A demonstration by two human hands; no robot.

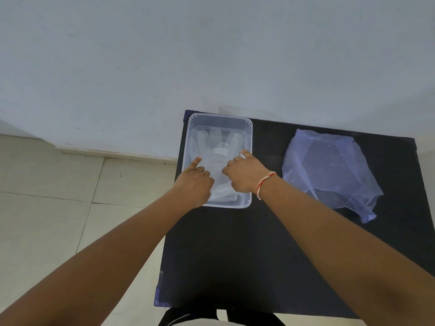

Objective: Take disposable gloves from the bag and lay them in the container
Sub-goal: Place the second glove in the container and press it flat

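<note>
A clear plastic container (250, 137) stands at the far left corner of the black table (235, 255). A see-through disposable glove (213, 149) lies flat inside it, fingers pointing away from me. Both my hands are down in the container on the glove's palm area. My left hand (195, 184) presses on it with the index finger stretched out and the other fingers curled. My right hand (244, 175), with a red and white thread on the wrist, rests on the glove with the thumb out and the fingertips bent down. Neither hand pinches the glove. The crumpled clear bag (329, 165) lies to the right.
The table stands against a pale wall, with its left edge right beside the container. Tiled floor (47, 208) lies to the left. A dark strap or stool part (179, 318) shows under the table's near edge.
</note>
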